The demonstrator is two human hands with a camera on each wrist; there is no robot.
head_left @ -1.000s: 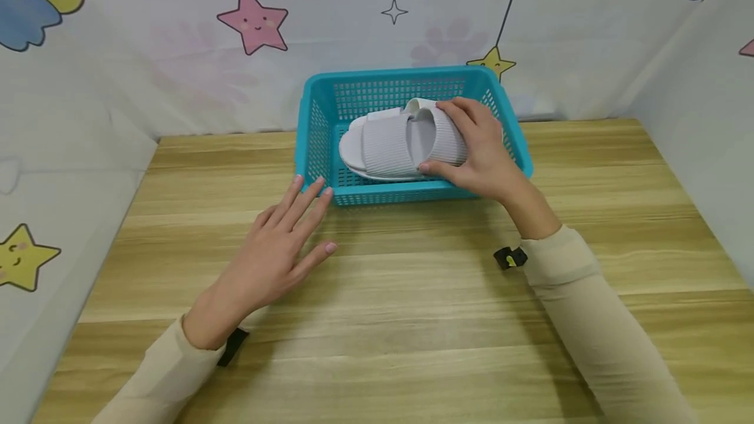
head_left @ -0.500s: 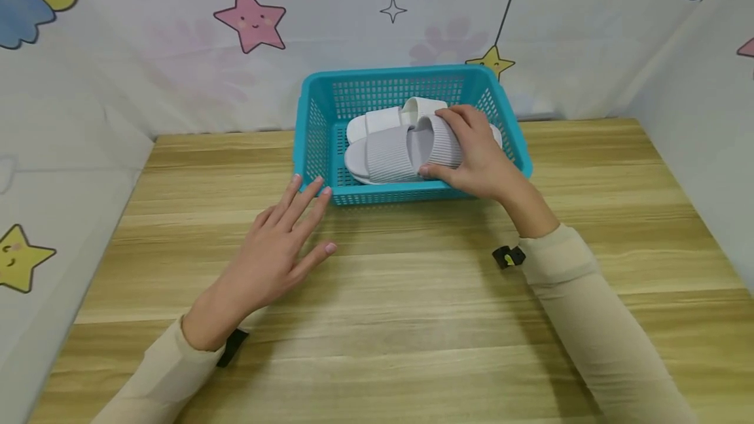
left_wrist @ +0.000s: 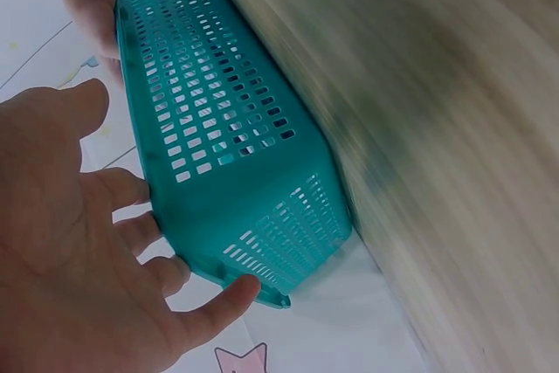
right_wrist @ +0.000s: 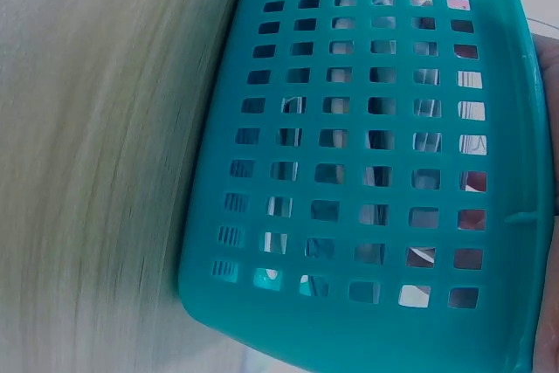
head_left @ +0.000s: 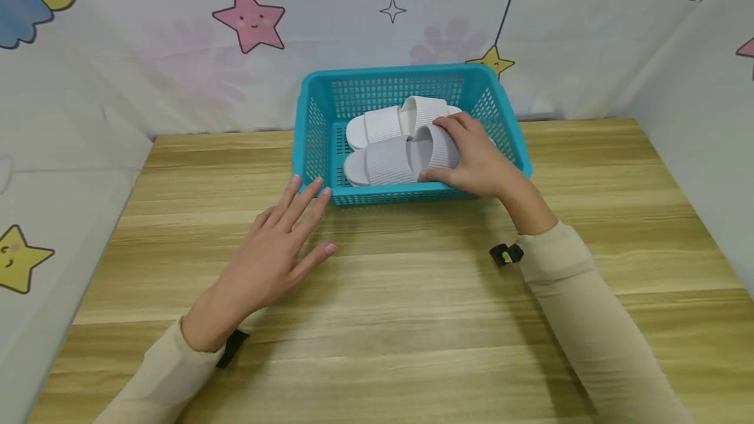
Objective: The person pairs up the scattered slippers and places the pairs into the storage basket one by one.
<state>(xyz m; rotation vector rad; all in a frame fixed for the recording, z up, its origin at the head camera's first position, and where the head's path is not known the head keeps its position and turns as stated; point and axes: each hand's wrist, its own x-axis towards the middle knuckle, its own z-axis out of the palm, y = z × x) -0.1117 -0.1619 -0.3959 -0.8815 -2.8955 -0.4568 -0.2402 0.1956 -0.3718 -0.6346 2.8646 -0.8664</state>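
Note:
A teal mesh basket (head_left: 383, 72) holds a white slipper (head_left: 384, 125) at the back and a pale grey slipper (head_left: 390, 161) in front, side by side with toes to the left. With thumb and fingers around its ribbed strap, my right hand (head_left: 480, 159) grips the grey slipper and covers its heel end. In the right wrist view the basket wall (right_wrist: 349, 207) hides most of that hand. My left hand (head_left: 268, 257) has its fingers spread at the basket's front left corner. In the left wrist view its fingertips are at the rim.
The basket stands on a wood-grain table (head_left: 377, 319) against a white cloth backdrop (head_left: 341, 12) printed with stars and clouds. More cloth hangs at the left and right sides. A small black wrist mount (head_left: 506, 254) sits by the right cuff.
My right hand has lowered the grey slipper toward the basket's front, uncovering more of the white slipper behind it. My left hand has stayed at the corner.

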